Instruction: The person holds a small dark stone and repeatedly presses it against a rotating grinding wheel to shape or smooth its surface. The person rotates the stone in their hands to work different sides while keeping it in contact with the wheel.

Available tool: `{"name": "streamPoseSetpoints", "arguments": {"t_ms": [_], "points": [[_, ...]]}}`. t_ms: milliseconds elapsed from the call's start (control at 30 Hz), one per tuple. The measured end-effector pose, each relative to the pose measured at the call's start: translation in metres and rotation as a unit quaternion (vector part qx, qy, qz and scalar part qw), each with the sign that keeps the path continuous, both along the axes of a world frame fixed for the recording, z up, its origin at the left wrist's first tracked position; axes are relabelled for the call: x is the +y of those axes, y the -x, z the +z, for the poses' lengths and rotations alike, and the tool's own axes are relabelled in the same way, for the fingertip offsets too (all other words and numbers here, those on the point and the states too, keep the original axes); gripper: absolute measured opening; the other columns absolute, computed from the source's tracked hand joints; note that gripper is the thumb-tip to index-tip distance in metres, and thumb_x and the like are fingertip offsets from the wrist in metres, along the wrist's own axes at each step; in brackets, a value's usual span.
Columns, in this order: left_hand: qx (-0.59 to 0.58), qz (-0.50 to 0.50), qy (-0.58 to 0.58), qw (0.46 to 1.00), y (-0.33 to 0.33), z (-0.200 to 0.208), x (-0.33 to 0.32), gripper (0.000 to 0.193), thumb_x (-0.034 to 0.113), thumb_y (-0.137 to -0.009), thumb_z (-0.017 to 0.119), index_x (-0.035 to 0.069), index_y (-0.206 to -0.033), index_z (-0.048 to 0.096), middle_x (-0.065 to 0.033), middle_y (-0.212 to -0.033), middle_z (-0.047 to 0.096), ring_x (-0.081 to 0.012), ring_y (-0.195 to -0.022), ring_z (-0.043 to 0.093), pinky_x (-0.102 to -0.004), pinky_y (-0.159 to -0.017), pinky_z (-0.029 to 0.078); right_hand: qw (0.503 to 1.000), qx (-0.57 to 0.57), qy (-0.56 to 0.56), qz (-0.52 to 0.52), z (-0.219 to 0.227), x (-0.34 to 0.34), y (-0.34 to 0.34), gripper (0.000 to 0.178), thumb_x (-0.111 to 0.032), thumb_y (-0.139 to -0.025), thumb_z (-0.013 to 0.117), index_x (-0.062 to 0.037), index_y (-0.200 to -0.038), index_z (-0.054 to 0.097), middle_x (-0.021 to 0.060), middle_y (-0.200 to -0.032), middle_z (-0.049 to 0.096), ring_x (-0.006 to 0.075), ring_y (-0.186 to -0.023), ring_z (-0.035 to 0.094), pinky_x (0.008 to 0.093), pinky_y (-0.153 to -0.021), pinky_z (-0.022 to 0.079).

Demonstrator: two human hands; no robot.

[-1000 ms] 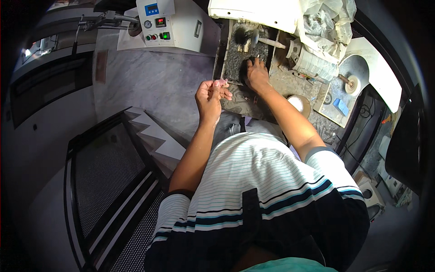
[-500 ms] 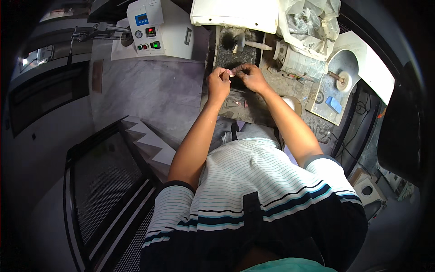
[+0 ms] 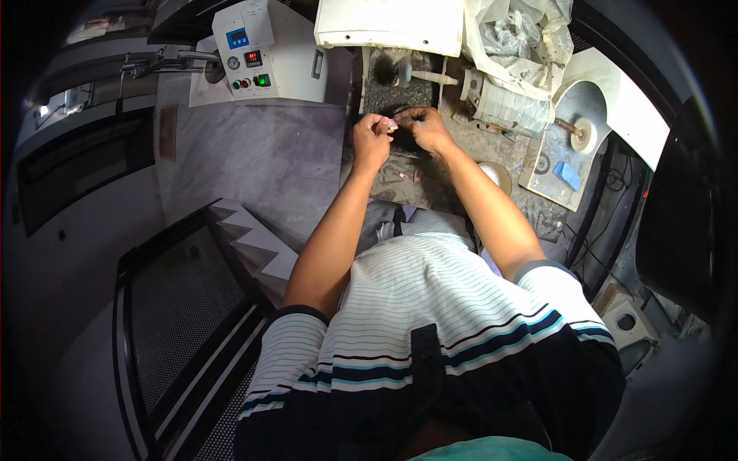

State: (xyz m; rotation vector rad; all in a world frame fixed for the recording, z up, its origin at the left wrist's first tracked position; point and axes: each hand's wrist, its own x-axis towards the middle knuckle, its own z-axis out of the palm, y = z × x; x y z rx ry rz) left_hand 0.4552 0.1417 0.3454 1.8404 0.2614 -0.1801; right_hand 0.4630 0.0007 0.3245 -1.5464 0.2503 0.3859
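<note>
We saw the small pink piece (image 3: 393,124) at the fingertips of the left hand (image 3: 371,140), raised over the near part of the dark tray (image 3: 396,98). It stuck out from these fingers to the right, toward the other hand; its long axis we could not determine, because it was too small and partly covered. The piece looked pink, with a paler part at its lower side. The left hand grasped it between thumb and fingers. The right hand (image 3: 427,129) was just beside it, with bent fingers, and we could not tell whether it gripped anything.

Both hands hid some of the tray. Beyond them we noticed a polishing wheel (image 3: 404,71) on a pale shaft (image 3: 436,77), under a white hood (image 3: 388,24). Nearer to the body, pink bits (image 3: 417,177) lay on the dirty bench (image 3: 438,194). The right forearm partly blocked a round bowl (image 3: 503,178).
</note>
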Motion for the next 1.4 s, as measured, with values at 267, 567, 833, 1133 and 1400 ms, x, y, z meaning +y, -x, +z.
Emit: {"name": "streamPoseSetpoints", "arguments": {"t_ms": [267, 567, 833, 1133, 1400], "points": [[0.019, 0.000, 0.022, 1.000, -0.002, 0.002, -0.003, 0.016, 0.008, -0.095, 0.054, -0.007, -0.090, 0.059, -0.0123, -0.083, 0.065, -0.0160, -0.073, 0.065, -0.0275, -0.064, 0.056, 0.995, 0.047, -0.077, -0.037, -0.004, 0.001, -0.002, 0.015, -0.002, -0.080, 0.064, 0.0048, -0.093, 0.069, 0.0108, -0.090, 0.070, 0.0162, -0.084, 0.063, 0.0281, -0.080, 0.048], [-0.012, 0.036, 0.043, 0.998, 0.013, -0.008, 0.017, 0.010, 0.004, -0.095, 0.050, -0.006, -0.096, 0.051, -0.0155, -0.088, 0.065, -0.0223, -0.069, 0.068, -0.0314, -0.061, 0.058, 0.950, -0.073, 0.296, 0.069, -0.004, 0.000, -0.015, 0.049, -0.032, -0.084, 0.066, 0.0032, -0.117, 0.059, 0.0251, -0.126, 0.054, 0.0330, -0.114, 0.054, 0.0399, -0.096, 0.043], [0.022, 0.042, 0.066, 0.997, 0.007, -0.019, 0.039, 0.016, 0.004, -0.094, 0.053, -0.011, -0.100, 0.057, -0.0179, -0.094, 0.066, -0.0233, -0.072, 0.068, -0.0313, -0.063, 0.059, 0.821, -0.149, 0.482, 0.266, -0.026, 0.026, 0.010, 0.034, -0.012, -0.086, 0.051, -0.0028, -0.118, 0.058, 0.0235, -0.130, 0.048, 0.0412, -0.124, 0.043, 0.0456, -0.097, 0.043], [0.057, -0.074, 0.048, 0.994, -0.019, -0.040, 0.040, 0.015, 0.003, -0.093, 0.055, -0.010, -0.094, 0.062, -0.0145, -0.084, 0.067, -0.0175, -0.069, 0.066, -0.0281, -0.062, 0.057, 0.956, -0.094, 0.232, 0.151, 0.009, -0.007, -0.006, 0.041, -0.015, -0.069, 0.066, 0.0042, -0.106, 0.063, 0.0244, -0.103, 0.064, 0.0398, -0.100, 0.061, 0.0394, -0.088, 0.049], [0.068, -0.123, 0.154, 0.978, -0.058, -0.031, 0.001, 0.013, -0.007, -0.088, 0.052, -0.012, -0.096, 0.061, -0.0105, -0.079, 0.065, -0.0154, -0.067, 0.064, -0.0293, -0.061, 0.056, 0.943, -0.091, 0.315, 0.051, 0.014, -0.010, -0.017, 0.043, -0.023, -0.077, 0.065, 0.0038, -0.111, 0.063, 0.0274, -0.104, 0.063, 0.0393, -0.101, 0.061, 0.0404, -0.090, 0.048]]}}
